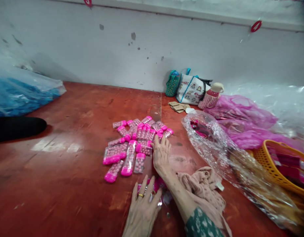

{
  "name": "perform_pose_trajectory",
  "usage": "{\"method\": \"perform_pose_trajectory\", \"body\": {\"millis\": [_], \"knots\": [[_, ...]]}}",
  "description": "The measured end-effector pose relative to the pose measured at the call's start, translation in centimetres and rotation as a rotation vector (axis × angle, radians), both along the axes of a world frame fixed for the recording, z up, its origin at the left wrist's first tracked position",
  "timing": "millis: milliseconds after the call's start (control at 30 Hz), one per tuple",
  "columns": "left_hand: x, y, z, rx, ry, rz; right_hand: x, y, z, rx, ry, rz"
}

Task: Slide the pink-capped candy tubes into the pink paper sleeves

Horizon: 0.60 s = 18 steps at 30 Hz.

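A loose pile of small clear plastic containers (129, 159) with bright pink caps and pink beads inside lies on the red-brown table. My left hand (142, 207), with a ring on one finger, rests fingers apart over more pink-capped containers (148, 186) at the near side, partly hiding them. Farther forward, my right hand (162, 154) reaches to the right edge of the pile. Its fingers are slightly bent and apart, with the tips touching or very near a pink-capped container (158, 135). Whatever lies under the right palm is hidden.
A crumpled beige cloth (203, 187) lies beside my right forearm. Farther right are clear plastic wrap (206, 131), pink bags (240, 108) and a yellow basket (265, 161). A printed bag (191, 89) stands by the wall. To the left are a blue-filled bag (20, 92) and a black object (18, 128).
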<state>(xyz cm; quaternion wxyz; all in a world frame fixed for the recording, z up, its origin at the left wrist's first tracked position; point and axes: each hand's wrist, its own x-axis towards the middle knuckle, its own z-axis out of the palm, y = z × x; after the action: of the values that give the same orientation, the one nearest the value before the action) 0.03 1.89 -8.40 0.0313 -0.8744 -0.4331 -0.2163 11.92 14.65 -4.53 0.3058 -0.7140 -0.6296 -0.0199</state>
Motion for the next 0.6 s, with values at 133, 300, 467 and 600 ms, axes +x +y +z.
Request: {"method": "perform_pose_trajectory", "body": {"millis": [133,300,467,600], "knots": [[-0.9,-0.3,0.4,-0.056,-0.117,-0.05,0.6,-1.5,0.6,0.022,0.064,0.071],[-1.6,-0.1,2.0,-0.166,-0.369,0.106,2.6,-4.4,1.4,0.035,0.162,0.105],[-1.6,0.4,2.6,-0.23,-0.483,0.23,4.3,-7.9,1.2,0.049,0.172,0.045],[-1.5,0.4,2.4,-0.212,-0.457,0.208,3.1,-11.5,0.4,0.056,0.174,0.106]]}}
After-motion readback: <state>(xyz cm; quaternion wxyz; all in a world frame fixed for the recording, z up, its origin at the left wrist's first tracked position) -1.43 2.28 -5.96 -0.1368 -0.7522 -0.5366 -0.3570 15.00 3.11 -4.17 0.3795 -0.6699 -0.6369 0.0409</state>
